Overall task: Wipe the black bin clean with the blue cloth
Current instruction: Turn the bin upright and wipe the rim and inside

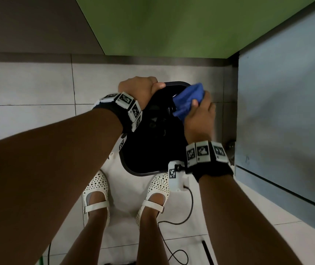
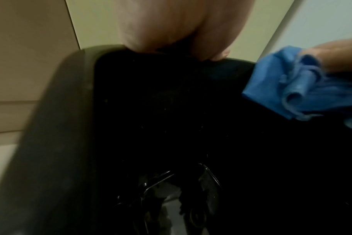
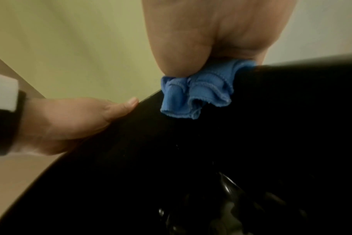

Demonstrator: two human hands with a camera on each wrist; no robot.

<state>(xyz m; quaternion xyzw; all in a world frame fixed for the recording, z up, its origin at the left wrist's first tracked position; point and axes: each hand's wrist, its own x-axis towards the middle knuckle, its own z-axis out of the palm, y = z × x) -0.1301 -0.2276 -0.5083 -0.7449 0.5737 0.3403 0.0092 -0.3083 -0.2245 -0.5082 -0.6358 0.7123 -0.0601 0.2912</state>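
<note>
On the tiled floor (image 1: pixel 28 83) between the feet stood the black bin (image 1: pixel 149 150). Left hand (image 1: pixel 137 88) curled over its far rim; right hand (image 1: pixel 200 113) bunched the blue cloth (image 1: pixel 188 101) against the far-right rim. Only the wrist views showed wet glints inside.

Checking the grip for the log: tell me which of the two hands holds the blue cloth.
The right hand grips the blue cloth at the black bin's rim; the left hand only grips the rim.
</note>
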